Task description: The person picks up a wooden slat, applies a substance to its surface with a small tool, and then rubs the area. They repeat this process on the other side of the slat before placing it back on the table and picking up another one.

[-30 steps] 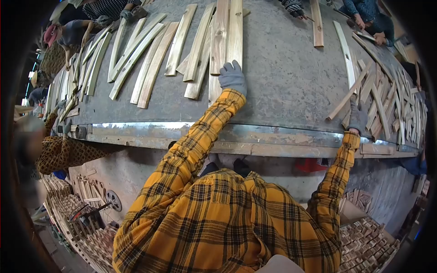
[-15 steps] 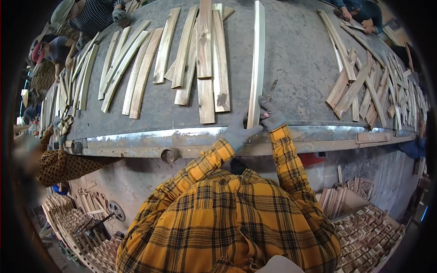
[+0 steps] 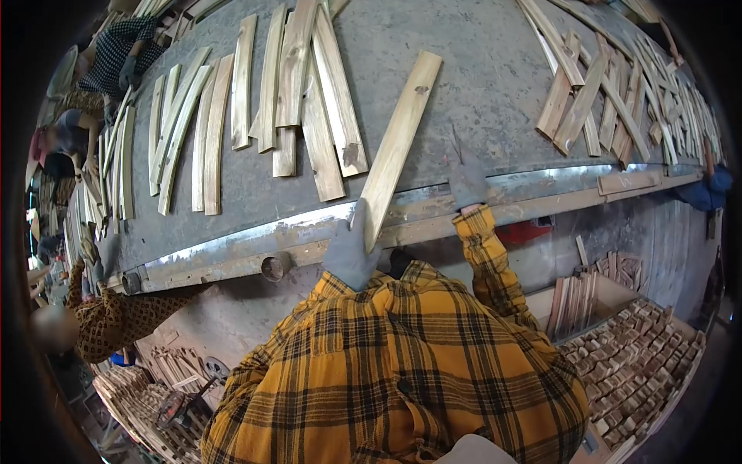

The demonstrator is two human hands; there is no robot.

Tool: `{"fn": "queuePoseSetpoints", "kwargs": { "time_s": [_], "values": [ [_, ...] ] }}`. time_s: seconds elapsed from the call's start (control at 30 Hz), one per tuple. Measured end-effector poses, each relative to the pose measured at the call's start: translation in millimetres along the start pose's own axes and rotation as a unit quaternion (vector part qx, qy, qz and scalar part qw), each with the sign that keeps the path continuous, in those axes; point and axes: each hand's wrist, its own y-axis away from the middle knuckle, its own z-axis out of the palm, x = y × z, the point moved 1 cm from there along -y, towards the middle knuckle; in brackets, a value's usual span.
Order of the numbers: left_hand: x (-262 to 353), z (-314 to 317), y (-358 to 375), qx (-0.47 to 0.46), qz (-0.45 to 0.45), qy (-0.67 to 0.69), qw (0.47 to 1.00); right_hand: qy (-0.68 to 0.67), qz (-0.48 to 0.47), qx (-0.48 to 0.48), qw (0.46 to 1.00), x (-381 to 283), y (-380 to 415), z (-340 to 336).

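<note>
My left hand, in a grey glove, grips the near end of a wooden slat at the table's front edge. The slat slants up and to the right, its broad face showing a dark knot near the far end. My right hand, also gloved, is over the metal edge strip to the right, apart from the slat. A thin dark blade-like tool sticks up from its fingers. Left of the held slat, several slats lie side by side and partly overlapping on the grey table.
A heap of crossed slats lies at the right. Co-workers' arms and bodies show at the left edge and upper corners. Below the table stand a crate of stacked wood pieces and another wood stack. A short pipe juts from the table edge.
The slat has turned from edge-on to broad face up and tilted right. My left hand has moved left and nearer my body with it; my right hand has come off it. The view has shifted.
</note>
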Motion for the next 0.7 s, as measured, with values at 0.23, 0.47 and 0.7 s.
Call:
{"fn": "queuePoseSetpoints", "kwargs": {
  "time_s": [0.23, 0.47, 0.7],
  "values": [
    [-21, -8, 13, 0.014, 0.015, -0.010, 1.000, 0.184, -0.156, -0.016, 0.970, 5, -61, 12],
    [-25, -17, 15, 0.032, 0.015, -0.030, 0.999, 0.292, -0.146, -0.030, 0.945, -24, -67, 32],
    [-24, -25, 14, 0.034, 0.019, -0.045, 0.998, 0.364, -0.128, -0.070, 0.920, -38, -52, 37]
  ]
}}
